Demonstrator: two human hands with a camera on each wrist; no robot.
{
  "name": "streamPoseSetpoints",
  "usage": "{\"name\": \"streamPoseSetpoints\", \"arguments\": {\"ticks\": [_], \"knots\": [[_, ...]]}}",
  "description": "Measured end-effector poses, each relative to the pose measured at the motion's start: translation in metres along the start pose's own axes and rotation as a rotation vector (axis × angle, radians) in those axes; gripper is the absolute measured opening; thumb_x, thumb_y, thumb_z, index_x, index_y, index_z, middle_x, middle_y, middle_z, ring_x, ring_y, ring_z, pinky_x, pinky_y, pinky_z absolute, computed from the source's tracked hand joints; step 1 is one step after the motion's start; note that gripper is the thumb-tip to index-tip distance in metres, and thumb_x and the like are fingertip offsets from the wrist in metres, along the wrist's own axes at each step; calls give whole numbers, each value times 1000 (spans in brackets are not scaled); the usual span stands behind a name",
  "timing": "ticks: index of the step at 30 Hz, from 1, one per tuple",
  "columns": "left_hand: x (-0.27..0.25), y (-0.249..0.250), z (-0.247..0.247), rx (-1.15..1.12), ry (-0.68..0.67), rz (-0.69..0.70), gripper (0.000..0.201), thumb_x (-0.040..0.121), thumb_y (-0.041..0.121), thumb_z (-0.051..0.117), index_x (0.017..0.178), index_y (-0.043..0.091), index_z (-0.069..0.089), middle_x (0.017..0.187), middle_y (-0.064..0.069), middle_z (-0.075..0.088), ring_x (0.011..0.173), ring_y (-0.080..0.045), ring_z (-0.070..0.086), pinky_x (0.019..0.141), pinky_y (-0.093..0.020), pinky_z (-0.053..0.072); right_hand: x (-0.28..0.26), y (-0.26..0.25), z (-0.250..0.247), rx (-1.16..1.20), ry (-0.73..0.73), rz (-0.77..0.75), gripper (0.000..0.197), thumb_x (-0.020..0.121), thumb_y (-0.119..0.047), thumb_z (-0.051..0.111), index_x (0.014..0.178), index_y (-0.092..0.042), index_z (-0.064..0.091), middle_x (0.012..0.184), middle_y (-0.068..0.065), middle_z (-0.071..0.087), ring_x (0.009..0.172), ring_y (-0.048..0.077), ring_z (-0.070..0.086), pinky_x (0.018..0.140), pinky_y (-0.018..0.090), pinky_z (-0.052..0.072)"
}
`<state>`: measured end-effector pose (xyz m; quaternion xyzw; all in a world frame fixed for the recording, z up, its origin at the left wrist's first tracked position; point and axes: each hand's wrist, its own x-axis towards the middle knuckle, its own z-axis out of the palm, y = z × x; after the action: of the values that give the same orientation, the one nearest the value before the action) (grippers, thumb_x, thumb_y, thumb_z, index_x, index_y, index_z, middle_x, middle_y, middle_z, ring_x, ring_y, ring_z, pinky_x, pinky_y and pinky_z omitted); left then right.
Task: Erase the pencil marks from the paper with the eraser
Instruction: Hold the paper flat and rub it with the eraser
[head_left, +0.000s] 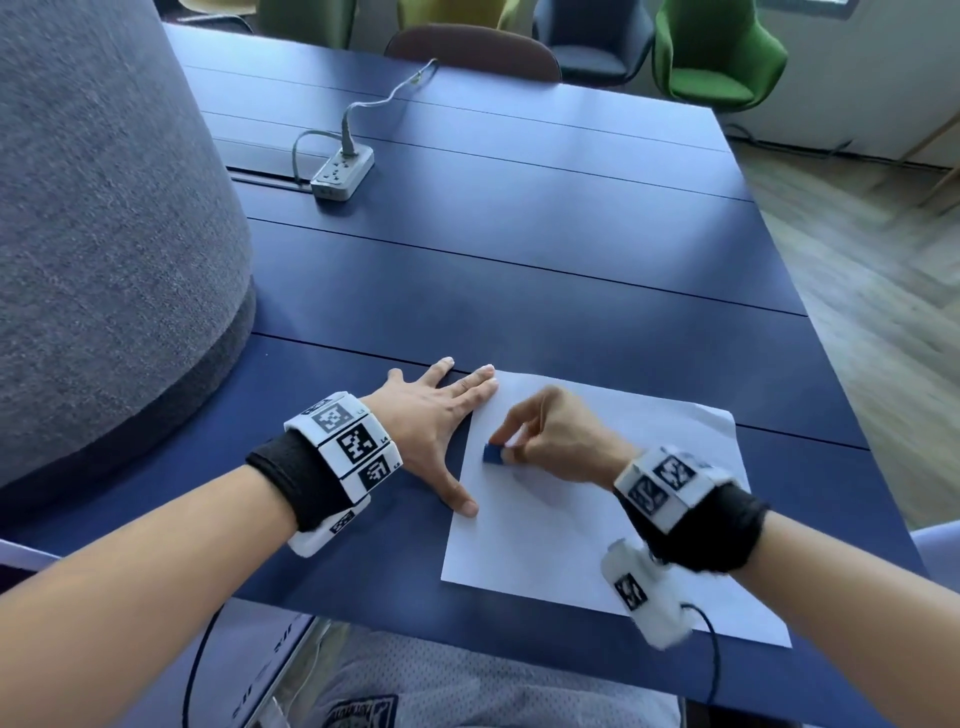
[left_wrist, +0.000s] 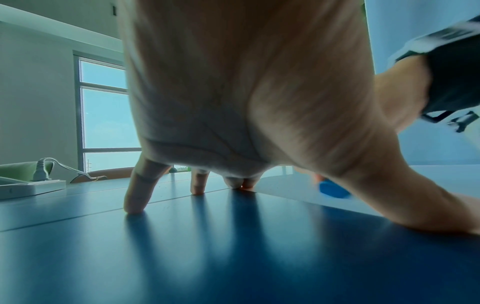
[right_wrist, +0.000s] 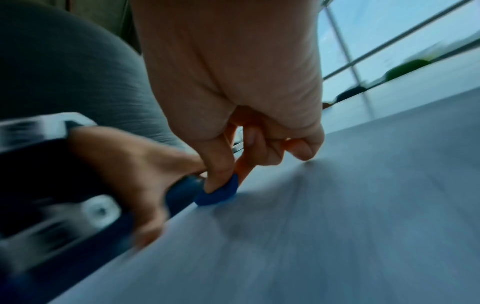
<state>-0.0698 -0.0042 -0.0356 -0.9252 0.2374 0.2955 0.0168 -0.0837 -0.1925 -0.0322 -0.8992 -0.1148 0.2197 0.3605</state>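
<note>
Right wrist view: eraser (right_wrist: 218, 195) half hidden under right hand (right_wrist: 233, 86).

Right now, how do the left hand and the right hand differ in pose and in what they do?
The left hand lies flat, fingers spread, its thumb and fingertips on the edge of the paper; the right hand is curled. The left hand holds nothing; the right hand pinches the blue eraser against the sheet. Both wear marker wristbands.
</note>
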Motion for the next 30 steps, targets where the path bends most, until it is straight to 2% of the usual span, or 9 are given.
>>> {"name": "streamPoseSetpoints", "arguments": {"ticks": [3,6,8,12,16,21,25,28,30], "knots": [[-1,0,0,10,8,3,142,53,85,67,152,31,-20,155,24,-27,147,-21,-22,109,-67,11,-17,-4,10,-46,-161,-14,14,76,-9,72,83,-20,77,63,-2,64,49,3,51,46,8,39],[-1,0,0,-4,0,-1,143,52,85,67,151,33,-21,154,25,-28,147,-21,-22,110,-67,10,-8,1,-3,-39,-14,-1,14,76,-8,73,83,-20,77,64,-2,65,50,2,51,47,6,38],[0,0,0,-8,0,-2,143,51,85,67,151,33,-21,154,26,-27,147,-21,-22,110,-68,10,-14,3,-4,-39,-11,-8,16,76,-6,72,82,-19,78,63,-1,64,48,1,51,47,7,38],[0,0,1,28,13,2,139,53,85,67,152,36,-18,156,23,-26,147,-23,-20,109,-69,13,-42,-5,8,-133,-286,-60,17,75,-7,71,85,-20,78,64,-4,63,52,3,51,50,11,40],[1,0,0,22,5,6,135,53,85,67,151,41,-15,156,21,-25,147,-25,-20,109,-71,12,-26,1,-1,-86,-94,-34,17,75,-8,73,84,-21,78,61,-7,61,47,-2,50,48,6,35],[0,0,1,14,15,5,135,53,84,68,151,42,-14,156,22,-25,147,-24,-20,109,-72,11,-39,-3,5,-166,-294,-90,21,75,-5,70,86,-21,78,66,-3,65,53,2,51,51,10,38],[0,0,0,8,9,2,135,53,84,68,151,42,-15,156,22,-25,147,-23,-20,109,-71,10,-30,0,2,-128,-83,-79,21,75,-7,71,84,-23,79,62,-8,63,53,2,52,51,9,38],[-1,0,0,9,17,2,135,53,84,68,151,42,-15,156,22,-25,147,-23,-20,109,-72,12,-45,-4,9,-156,-289,-103,20,75,-8,71,86,-23,78,68,-4,65,57,3,53,53,12,40],[-1,0,0,14,17,3,135,53,84,68,151,41,-15,156,22,-25,147,-23,-20,109,-71,12,-43,-5,9,-168,-334,-89,19,75,-8,71,86,-22,78,68,-3,65,56,3,52,52,12,40]]}}
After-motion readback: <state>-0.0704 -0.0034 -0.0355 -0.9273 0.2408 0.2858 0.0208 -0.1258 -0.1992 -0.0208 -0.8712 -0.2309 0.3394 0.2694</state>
